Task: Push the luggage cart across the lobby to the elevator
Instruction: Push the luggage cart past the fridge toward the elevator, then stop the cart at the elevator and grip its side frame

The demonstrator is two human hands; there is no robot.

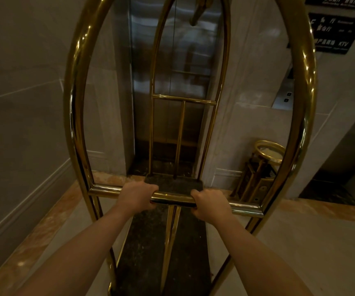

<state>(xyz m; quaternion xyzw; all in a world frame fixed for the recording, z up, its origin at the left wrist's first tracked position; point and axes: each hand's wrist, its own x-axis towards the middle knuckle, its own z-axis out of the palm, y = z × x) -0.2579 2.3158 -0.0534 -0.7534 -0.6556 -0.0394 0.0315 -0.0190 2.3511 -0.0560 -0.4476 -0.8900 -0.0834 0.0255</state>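
Observation:
A brass luggage cart (76,116) with tall arched tubes and a dark carpeted deck fills the view. Its horizontal push bar (172,197) runs across the middle. My left hand (136,195) is wrapped around the bar left of centre. My right hand (210,204) grips it right of centre. The deck carries no luggage that I can see. Straight ahead, just past the cart's far end, stand the shut steel elevator doors (183,60). The cart's front reaches the dark threshold in front of them.
A marble wall (22,103) runs close along the left. A brass ashtray bin (262,167) stands against the wall right of the doors. The call button panel (283,97) and black signs (334,33) hang on the right wall. A second dark opening lies far right.

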